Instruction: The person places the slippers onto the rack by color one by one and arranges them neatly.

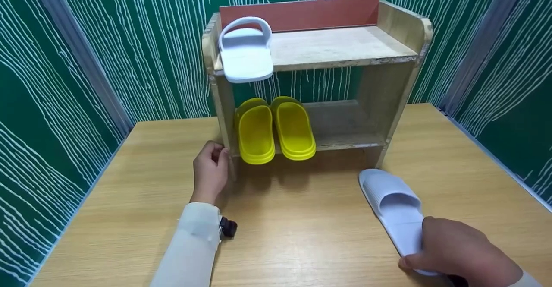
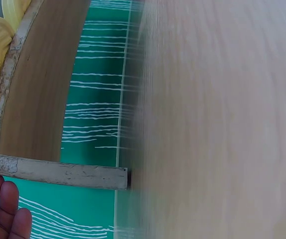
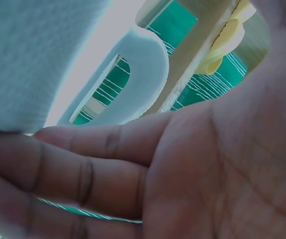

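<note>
My right hand (image 1: 461, 246) grips a white slide slipper (image 1: 403, 211) by its heel end, thumb on one edge and fingers at the other. The slipper points toward the shoe rack. In the right wrist view, the slipper (image 3: 48, 55) lies against the fingers. My left hand (image 1: 210, 170) holds the left side post of the wooden shoe rack (image 1: 345, 47), low down, with bent fingers. Several of its fingertips (image 2: 7, 194) show beside the post in the left wrist view. A matching white slipper (image 1: 248, 62) rests at the left of the top shelf, its heel over the front edge.
Two yellow clogs (image 1: 256, 134) stand side by side at the left of the lower shelf, heels outward. A red board (image 1: 302, 14) backs the top shelf. The rack stands on a wooden table (image 1: 302, 235), before green walls (image 1: 168, 54) with white streaks.
</note>
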Tool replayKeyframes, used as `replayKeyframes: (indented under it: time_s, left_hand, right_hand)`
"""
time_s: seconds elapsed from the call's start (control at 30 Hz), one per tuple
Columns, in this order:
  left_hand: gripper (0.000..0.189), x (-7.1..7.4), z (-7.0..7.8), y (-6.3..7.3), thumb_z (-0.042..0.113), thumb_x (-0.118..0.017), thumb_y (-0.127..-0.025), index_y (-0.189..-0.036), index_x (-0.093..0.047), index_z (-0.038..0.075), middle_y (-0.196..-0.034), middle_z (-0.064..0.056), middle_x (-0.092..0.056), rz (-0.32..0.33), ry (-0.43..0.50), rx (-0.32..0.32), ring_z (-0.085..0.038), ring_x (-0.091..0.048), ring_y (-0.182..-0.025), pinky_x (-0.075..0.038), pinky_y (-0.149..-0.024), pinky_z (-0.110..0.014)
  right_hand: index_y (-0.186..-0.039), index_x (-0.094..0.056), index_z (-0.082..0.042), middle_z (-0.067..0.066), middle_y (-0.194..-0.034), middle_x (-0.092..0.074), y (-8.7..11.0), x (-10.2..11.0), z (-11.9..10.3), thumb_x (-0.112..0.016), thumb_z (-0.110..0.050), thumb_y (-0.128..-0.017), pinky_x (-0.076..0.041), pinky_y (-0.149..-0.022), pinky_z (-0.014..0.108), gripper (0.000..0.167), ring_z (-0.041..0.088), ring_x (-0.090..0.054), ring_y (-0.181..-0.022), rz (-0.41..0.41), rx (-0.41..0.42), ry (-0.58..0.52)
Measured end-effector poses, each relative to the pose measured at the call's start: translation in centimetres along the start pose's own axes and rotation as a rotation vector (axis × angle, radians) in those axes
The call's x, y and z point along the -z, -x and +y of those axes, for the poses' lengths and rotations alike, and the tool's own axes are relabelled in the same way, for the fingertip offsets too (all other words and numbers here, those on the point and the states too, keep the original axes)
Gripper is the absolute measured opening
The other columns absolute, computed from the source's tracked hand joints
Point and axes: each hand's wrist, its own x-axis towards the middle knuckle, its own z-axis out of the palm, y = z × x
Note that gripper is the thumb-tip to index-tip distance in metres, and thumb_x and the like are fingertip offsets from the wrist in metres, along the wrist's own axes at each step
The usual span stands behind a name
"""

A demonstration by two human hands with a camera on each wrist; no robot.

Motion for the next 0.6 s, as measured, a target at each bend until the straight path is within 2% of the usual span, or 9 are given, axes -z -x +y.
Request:
replayKeyframes:
  time_s: [0.33, 0.6]
  left_hand:
    - [0.01, -0.09, -0.05, -0.06, 0.023, -0.06, -0.109, -0.114, -0.061, 0.014, -0.102, -0.008, -0.059, 0.006, -0.019, -0.012, -0.025, -0.058, -0.097, -0.054, -0.083, -0.035]
    - [0.011, -0.23, 0.06, -0.12, 0.024, -0.06, -0.109, -0.114, -0.061, 0.014, -0.102, -0.007, -0.06, 0.007, -0.025, -0.013, -0.024, -0.059, -0.097, -0.055, -0.083, -0.034]
  right_hand:
    - [-0.114, -0.066, 0.005, 0.006, -0.081, -0.062, 0.55, -0.18, 0.47, -0.078, -0.093, -0.051, -0.046, -0.07, 0.039, 0.117, 0.023, -0.058, -0.074, -0.028, -0.037, -0.016]
    - [-0.106, -0.067, 0.004, 0.007, -0.077, -0.061, 0.84, -0.09, 0.83, -0.084, -0.083, -0.06, -0.044, -0.067, 0.037, 0.1, 0.022, -0.058, -0.071, -0.008, -0.04, -0.055]
